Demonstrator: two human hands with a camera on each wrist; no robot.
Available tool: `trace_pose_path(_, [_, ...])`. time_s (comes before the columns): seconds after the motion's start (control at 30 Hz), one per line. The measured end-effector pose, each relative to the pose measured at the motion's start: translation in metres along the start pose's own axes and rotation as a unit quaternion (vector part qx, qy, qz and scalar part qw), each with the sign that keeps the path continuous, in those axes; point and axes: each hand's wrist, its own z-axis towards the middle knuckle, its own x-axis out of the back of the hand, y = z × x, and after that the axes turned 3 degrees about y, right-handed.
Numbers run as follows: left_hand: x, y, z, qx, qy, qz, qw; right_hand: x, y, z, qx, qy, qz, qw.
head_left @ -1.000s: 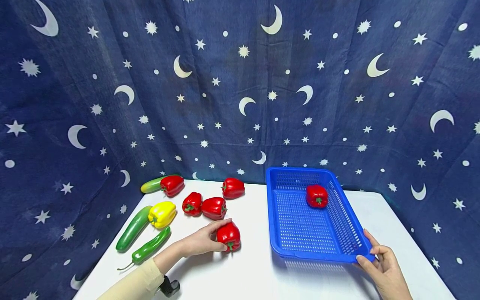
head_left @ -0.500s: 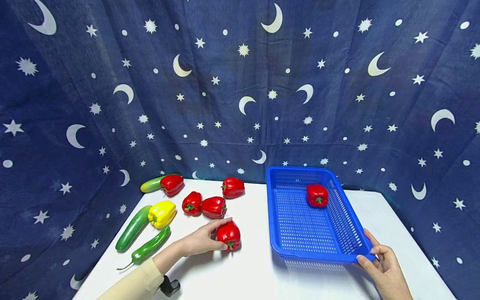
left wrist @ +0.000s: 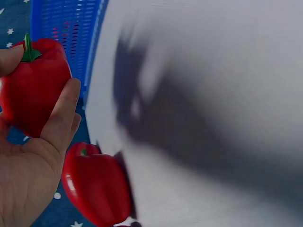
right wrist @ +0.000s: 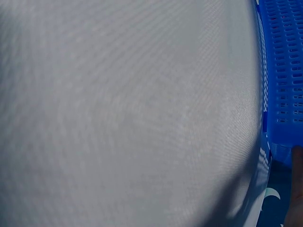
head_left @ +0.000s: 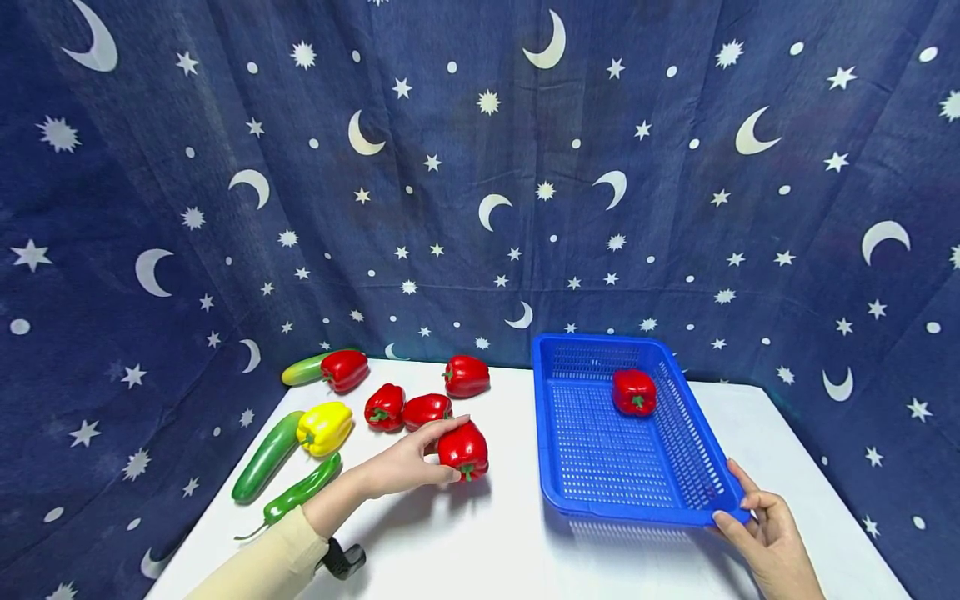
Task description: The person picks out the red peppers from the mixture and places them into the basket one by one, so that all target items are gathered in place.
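My left hand (head_left: 412,462) grips a red bell pepper (head_left: 462,452) between thumb and fingers, lifted off the white table. In the left wrist view the same pepper (left wrist: 35,90) has its green stem up beside the thumb. At the right, my right hand (head_left: 772,533) holds the near right corner of a blue plastic basket (head_left: 622,510), thumb over the rim. One red bell pepper (head_left: 633,392) lies inside the basket, toward its far end. The right wrist view catches just a finger (right wrist: 297,184) at the basket's edge.
Left of the basket lie several more red peppers (head_left: 467,377), a yellow pepper (head_left: 324,428), a long green chili (head_left: 303,490), a cucumber (head_left: 267,457) and a yellow-green cucumber (head_left: 302,371). A dark blue curtain (head_left: 435,208) with moons and stars hangs behind the table (head_left: 480,558).
My left hand has raised the red bell pepper from the table and moved it slightly away and to the right. My right hand and the basket have stayed put.
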Motion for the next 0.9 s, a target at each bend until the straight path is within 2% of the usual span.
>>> trace_pose_path(0.17, [0.003,0.014,0.004,-0.018,0.014,0.024,0.9994,-0.001,-0.001,-0.001,0.007,-0.002,0.001,1.0])
trace_pose_path(0.5, [0.006,0.035,0.014,-0.039,0.01,-0.006,0.9992,-0.001,-0.001,-0.001,-0.004,0.002,-0.009,1.0])
trace_pose_path(0.73, [0.003,0.044,0.02,-0.06,0.019,0.011,0.998,-0.002,-0.001,-0.001,-0.021,0.004,-0.023,0.9995])
trace_pose_path(0.9, [0.0,0.053,0.025,-0.057,0.017,-0.028,0.9979,-0.001,-0.001,0.0,-0.036,0.006,-0.032,0.9988])
